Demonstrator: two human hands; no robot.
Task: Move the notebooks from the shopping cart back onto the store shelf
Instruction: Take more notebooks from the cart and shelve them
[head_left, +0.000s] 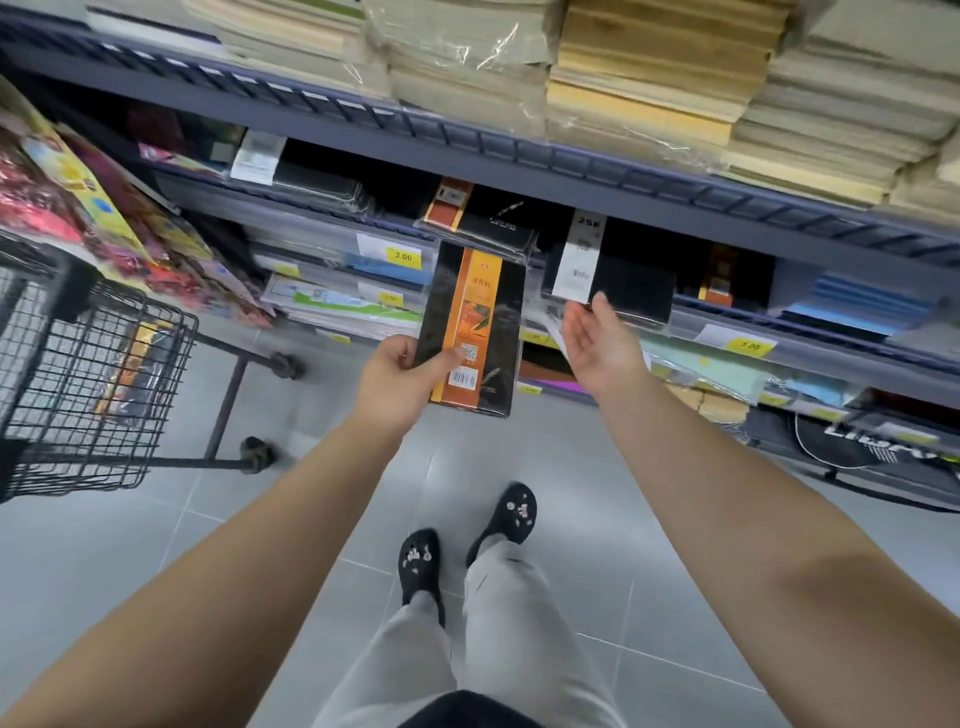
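Left hand (395, 376) is gripping a notebook (470, 332) at frame centre; right hand (597, 338) is hovering open-palmed, empty, beside the shelf (571, 161).

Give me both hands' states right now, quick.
Left hand: closed on the black and orange notebook, gripping its lower left edge.
Right hand: open, palm up, holding nothing, just below the black notebook on the shelf.

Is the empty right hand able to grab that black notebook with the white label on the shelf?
Probably yes. The right hand is open, its fingertips just below the black notebook, whose front edge sticks out with nothing between them.
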